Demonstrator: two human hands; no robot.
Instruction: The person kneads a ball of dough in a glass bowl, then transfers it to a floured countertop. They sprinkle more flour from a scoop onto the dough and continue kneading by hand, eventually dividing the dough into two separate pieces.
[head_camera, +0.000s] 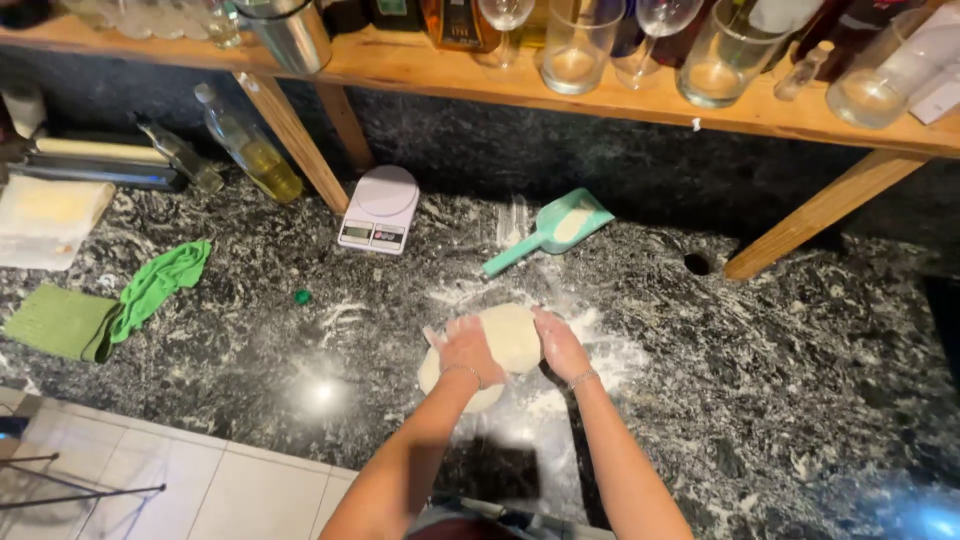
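A pale lump of dough (508, 335) lies on the floured dark marble counter (780, 380). My left hand (468, 348) presses flat on the dough's left side, fingers spread. My right hand (560, 343) rests against the dough's right edge, cupping it. Both wrists wear thin bracelets. Flour is scattered around the dough.
A teal scoop (550, 231) with flour lies behind the dough. A white kitchen scale (379, 209) stands to the left. Green cloths (110, 303), oil bottles (250, 145) and a small green cap (302, 296) sit further left. A wooden shelf (480, 75) with glasses overhangs the counter's back.
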